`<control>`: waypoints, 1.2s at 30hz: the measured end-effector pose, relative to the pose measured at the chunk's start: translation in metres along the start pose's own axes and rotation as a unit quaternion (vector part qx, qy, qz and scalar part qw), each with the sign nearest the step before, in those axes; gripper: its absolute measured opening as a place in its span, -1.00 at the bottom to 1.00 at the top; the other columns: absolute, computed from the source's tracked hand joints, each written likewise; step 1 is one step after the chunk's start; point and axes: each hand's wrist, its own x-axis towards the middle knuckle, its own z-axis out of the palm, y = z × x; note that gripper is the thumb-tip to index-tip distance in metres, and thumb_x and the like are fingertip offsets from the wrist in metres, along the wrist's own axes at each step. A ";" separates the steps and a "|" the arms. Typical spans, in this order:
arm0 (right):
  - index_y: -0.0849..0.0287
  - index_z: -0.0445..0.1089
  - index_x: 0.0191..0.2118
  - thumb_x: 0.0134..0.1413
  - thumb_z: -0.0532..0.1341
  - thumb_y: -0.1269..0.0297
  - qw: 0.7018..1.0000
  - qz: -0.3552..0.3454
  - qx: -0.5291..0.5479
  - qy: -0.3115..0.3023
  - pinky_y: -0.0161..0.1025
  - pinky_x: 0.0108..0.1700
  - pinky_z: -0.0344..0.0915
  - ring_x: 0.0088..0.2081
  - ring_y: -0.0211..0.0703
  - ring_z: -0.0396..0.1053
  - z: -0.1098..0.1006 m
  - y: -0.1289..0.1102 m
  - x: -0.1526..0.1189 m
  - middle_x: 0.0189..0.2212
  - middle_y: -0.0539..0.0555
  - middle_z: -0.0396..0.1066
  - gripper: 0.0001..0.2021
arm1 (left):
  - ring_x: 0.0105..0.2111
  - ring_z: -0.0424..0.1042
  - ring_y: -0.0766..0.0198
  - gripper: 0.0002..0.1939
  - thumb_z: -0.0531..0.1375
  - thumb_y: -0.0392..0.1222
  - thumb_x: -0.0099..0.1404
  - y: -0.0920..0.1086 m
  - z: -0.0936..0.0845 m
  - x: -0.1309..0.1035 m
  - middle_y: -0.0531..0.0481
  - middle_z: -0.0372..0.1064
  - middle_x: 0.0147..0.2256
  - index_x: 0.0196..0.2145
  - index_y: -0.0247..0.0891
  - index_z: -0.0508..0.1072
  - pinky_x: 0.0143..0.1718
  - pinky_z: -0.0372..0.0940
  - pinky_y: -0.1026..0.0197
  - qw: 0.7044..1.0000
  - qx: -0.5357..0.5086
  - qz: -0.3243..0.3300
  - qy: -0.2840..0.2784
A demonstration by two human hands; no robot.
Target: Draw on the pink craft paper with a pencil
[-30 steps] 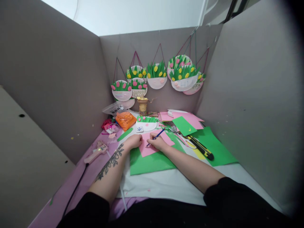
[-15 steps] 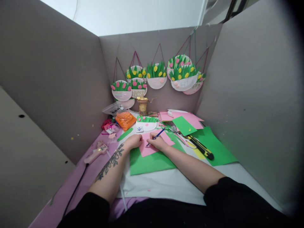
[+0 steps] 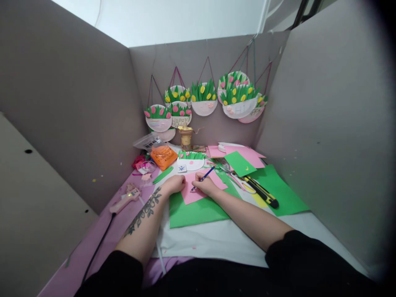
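My right hand [image 3: 204,186] grips a blue pencil [image 3: 209,173], its tip down at the pink paper [image 3: 192,198]. My left hand [image 3: 175,184] is curled into a loose fist and rests at the paper's left edge. Beneath the pink paper lies a larger green sheet [image 3: 198,216]. Just beyond my hands is a half paper plate [image 3: 196,165] with green paper grass and pink paper flowers. A small white tile with a blue mark [image 3: 182,168] sits by the plate, above my left hand.
On the right lie a yellow-black utility knife [image 3: 262,192], scissors [image 3: 244,183] and a green sheet [image 3: 283,192]. A bag of orange material [image 3: 163,156], a brown cup [image 3: 185,138] and a pink glue gun [image 3: 125,200] stand left. Flower plates [image 3: 204,108] hang on the back partition [image 3: 204,49].
My right hand and the pencil have shifted very slightly on the pink paper. My left hand has stayed where it was.
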 end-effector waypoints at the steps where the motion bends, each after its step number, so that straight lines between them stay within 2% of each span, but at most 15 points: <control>1: 0.15 0.07 -0.64 -0.26 0.16 0.35 1.000 0.000 0.000 0.000 -0.40 -0.58 -0.03 -0.65 -0.37 0.06 0.000 0.001 0.000 -0.76 -0.16 0.07 -0.82 | -0.28 0.42 0.18 -0.76 0.04 -0.22 0.16 0.000 0.000 0.000 -0.11 0.46 -0.26 -0.26 -0.27 0.44 -0.31 0.25 0.26 1.000 -0.001 -0.001 0.000; 8: 0.14 0.06 -0.64 -0.27 0.13 0.37 1.000 -0.010 -0.013 0.021 -0.40 -0.58 -0.01 -0.64 -0.36 0.05 -0.001 0.004 0.003 -0.75 -0.16 0.05 -0.83 | -0.27 0.42 0.19 -0.76 0.04 -0.21 0.17 -0.001 0.002 0.002 -0.11 0.46 -0.25 -0.25 -0.26 0.45 -0.30 0.24 0.27 1.000 0.000 0.000 0.006; 17: 0.13 0.09 -0.58 -0.15 0.19 0.21 1.000 0.011 -0.004 0.004 -0.38 -0.58 0.10 -0.64 -0.31 0.20 0.002 0.000 0.000 -0.73 -0.13 0.22 -0.77 | -0.28 0.42 0.18 -0.77 0.04 -0.22 0.16 -0.005 0.006 0.005 -0.10 0.47 -0.25 -0.27 -0.26 0.44 -0.32 0.24 0.26 1.000 -0.008 -0.004 0.001; 36: 0.13 0.08 -0.59 -0.19 0.19 0.25 1.000 0.021 0.001 -0.005 -0.39 -0.59 0.06 -0.65 -0.33 0.15 0.002 0.000 0.001 -0.76 -0.16 0.16 -0.78 | -0.26 0.42 0.19 -0.78 0.06 -0.22 0.16 -0.003 0.004 0.004 -0.10 0.46 -0.24 -0.25 -0.25 0.43 -0.29 0.24 0.27 1.000 -0.007 -0.012 -0.005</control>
